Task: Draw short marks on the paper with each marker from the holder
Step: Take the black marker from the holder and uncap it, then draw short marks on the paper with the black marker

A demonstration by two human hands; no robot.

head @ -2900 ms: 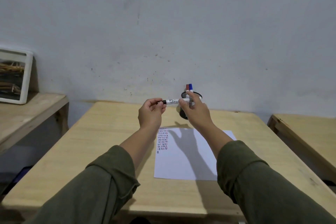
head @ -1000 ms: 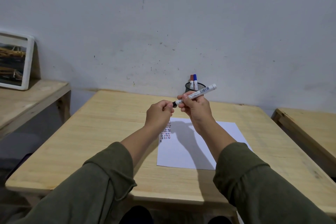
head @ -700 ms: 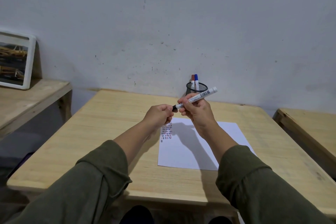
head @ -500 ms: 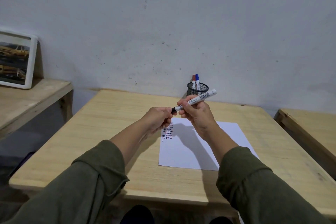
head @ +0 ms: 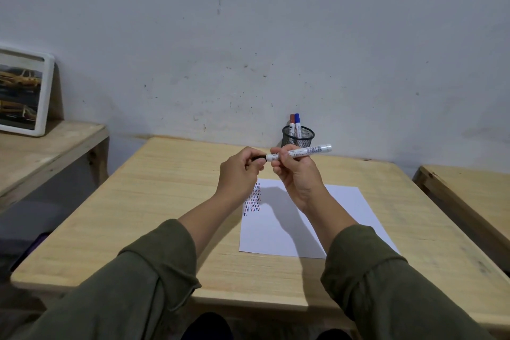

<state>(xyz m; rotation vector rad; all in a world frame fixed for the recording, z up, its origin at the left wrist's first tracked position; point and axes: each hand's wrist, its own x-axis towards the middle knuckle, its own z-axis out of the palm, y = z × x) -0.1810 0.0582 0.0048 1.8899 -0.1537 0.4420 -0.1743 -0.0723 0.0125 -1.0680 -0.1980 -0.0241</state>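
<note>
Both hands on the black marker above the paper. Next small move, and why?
Probably seat the cap fully: the left hand grips the black cap end against the marker that the right hand holds. Black marks already sit on the paper, so it likely then returns to the holder.

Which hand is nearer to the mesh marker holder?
The right hand: it holds the marker just in front of the mesh holder. The left hand is further to the left.

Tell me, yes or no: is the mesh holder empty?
No, the mesh holder holds two markers, a red-capped marker and a blue-capped marker.
</note>
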